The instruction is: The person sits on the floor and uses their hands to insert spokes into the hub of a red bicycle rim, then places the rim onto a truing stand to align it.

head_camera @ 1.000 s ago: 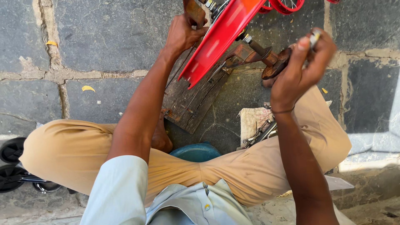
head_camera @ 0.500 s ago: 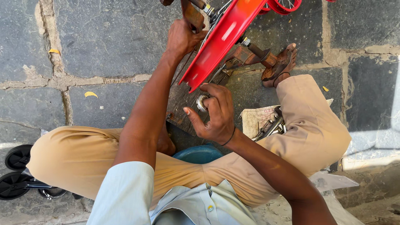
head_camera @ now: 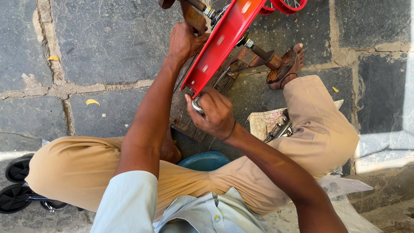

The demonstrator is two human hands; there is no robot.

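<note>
Right hand (head_camera: pixel 213 113) lowered, gripping metal part (head_camera: pixel 196 105) (red frame's (head_camera: pixel 224 39) end), left hand (head_camera: pixel 184 41) holding frame.

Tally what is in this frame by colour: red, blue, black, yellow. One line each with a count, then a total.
Red: 1, the red frame that the left hand steadies and the right hand works on at its lower end
Blue: 1, the blue bowl
Black: 2, the black wheels
Yellow: 2, the yellow leaf scraps
Total: 6
</note>
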